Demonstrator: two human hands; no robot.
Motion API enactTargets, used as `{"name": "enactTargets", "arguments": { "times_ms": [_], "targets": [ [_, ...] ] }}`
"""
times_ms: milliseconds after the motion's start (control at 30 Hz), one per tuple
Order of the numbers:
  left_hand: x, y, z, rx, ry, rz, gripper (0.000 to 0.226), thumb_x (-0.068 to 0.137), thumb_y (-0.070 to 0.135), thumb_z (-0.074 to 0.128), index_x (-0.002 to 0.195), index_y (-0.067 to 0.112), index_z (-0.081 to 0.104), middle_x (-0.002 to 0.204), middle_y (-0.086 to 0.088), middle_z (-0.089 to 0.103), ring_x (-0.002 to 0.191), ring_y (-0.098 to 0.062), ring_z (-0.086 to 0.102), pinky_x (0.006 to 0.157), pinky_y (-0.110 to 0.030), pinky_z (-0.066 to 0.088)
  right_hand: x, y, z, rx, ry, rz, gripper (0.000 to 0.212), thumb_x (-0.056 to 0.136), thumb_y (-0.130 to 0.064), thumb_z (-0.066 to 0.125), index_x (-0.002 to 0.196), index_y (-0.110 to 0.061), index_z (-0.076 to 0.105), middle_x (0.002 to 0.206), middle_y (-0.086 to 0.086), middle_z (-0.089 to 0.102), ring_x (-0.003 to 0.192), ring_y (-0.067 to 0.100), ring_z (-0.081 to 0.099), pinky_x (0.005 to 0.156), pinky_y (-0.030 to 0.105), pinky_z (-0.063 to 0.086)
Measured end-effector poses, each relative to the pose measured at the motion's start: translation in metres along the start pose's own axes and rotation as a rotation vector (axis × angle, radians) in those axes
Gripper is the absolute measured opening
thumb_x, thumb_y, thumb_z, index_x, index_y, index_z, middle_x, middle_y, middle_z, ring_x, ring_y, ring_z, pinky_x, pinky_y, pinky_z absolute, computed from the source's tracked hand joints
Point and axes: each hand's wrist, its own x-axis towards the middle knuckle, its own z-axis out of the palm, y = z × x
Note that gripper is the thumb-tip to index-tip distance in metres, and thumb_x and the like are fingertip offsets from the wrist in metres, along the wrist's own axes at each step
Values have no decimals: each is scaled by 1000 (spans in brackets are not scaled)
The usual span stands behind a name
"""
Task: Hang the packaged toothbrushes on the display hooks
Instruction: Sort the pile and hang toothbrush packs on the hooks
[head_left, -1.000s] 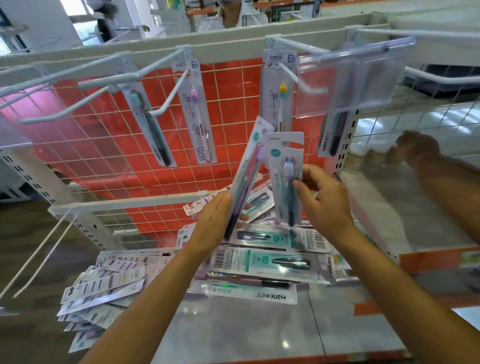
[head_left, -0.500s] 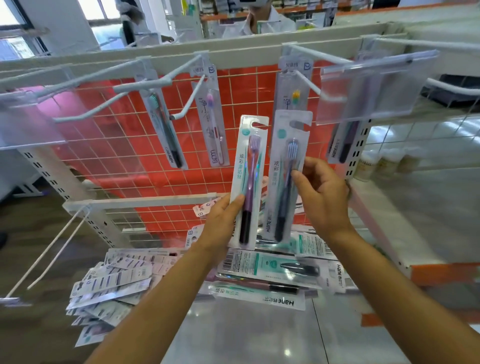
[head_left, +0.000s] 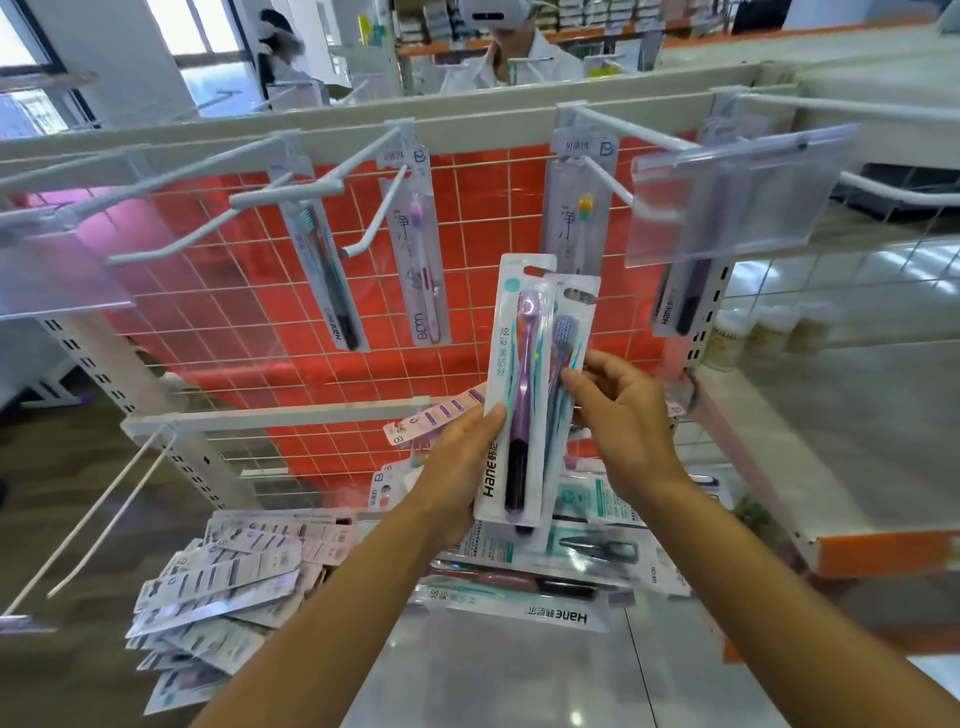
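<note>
Daylight comes through windows at the upper left, beside a white wall. The floor on the left is dark wood plank. A red backing panel sits behind a white wire grid, flanked by perforated white uprights. Below, a glossy pale shelf reflects the light – a second shelf on the right has an orange edge strip and carries small bottles. Beyond the rack stands a person in white wearing a headset, before stocked store shelving.
</note>
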Motion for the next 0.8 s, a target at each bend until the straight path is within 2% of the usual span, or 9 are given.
{"name": "enactTargets", "arguments": {
  "times_ms": [100, 233, 367, 467, 500, 567, 667, 733, 800],
  "targets": [
    [1, -2, 4, 29, -3, -1, 23, 101, 25, 43, 109, 19, 64, 90, -2, 75, 84, -20, 71, 76, -38, 58, -2, -1, -2, -7, -1, 1, 20, 95, -11, 57, 112, -10, 66, 100, 9, 73, 95, 28, 69, 83, 52, 56],
    [1, -7, 9, 35, 5, 13, 28, 99, 27, 46, 117, 16, 64, 97, -6, 75, 88, -23, 71, 77, -40, 58, -6, -3, -6, -16, 12, -5, 17, 96, -10, 55, 106, -12, 68, 97, 9, 73, 93, 29, 68, 80, 46, 58],
    [1, -12, 15, 9, 11, 51, 30, 99, 26, 45, 119, 15, 63, 103, -8, 74, 92, -24, 71, 79, -37, 58, -9, 4, -8, -59, -44, 31, 19, 98, -14, 51, 98, -19, 69, 97, 14, 71, 95, 36, 65, 88, 54, 52],
    [2, -13, 20, 3, 2, 71, 27, 100, 23, 43, 116, 14, 64, 98, -5, 75, 87, -20, 72, 73, -32, 58, -13, 10, -10, -79, -87, 57, 22, 100, -19, 49, 99, -14, 70, 100, 26, 67, 98, 47, 59, 88, 59, 49],
    [1, -13, 22, 2, 2, 76, 27, 100, 22, 43, 116, 14, 64, 97, -5, 75, 86, -20, 72, 71, -31, 58, -14, 10, -11, -81, -97, 57, 22, 100, -20, 48, 99, -15, 70, 100, 25, 68, 98, 47, 59, 88, 59, 49],
    [1, -14, 24, -2, 11, 75, 27, 99, 22, 45, 117, 13, 63, 98, -6, 75, 87, -21, 72, 72, -32, 59, -16, 11, -13, -82, -103, 57, 21, 100, -21, 48, 101, -21, 69, 99, 13, 71, 96, 36, 65, 90, 54, 51],
    [1, -16, 24, 20, 55, 53, 23, 99, 22, 49, 111, 13, 66, 93, -8, 73, 83, -26, 68, 69, -35, 58, -18, 12, -14, -95, -51, 59, 19, 98, -26, 52, 114, -18, 58, 101, 2, 67, 95, 19, 65, 88, 44, 54],
    [2, -19, 25, 59, 96, 61, 19, 98, 18, 51, 104, 13, 68, 89, -8, 73, 80, -26, 67, 69, -37, 57, -20, 10, -14, -124, 36, 9, 21, 95, -25, 56, 114, -17, 51, 99, -3, 61, 88, 11, 60, 80, 28, 53],
    [2, -21, 27, 91, 119, 89, 17, 96, 12, 55, 100, 13, 71, 95, -11, 74, 86, -27, 69, 80, -42, 57, -23, 6, -13, -178, 88, -43, 20, 92, -25, 61, 107, -18, 49, 93, -8, 56, 78, 1, 55, 69, 12, 47]
  ]
}}
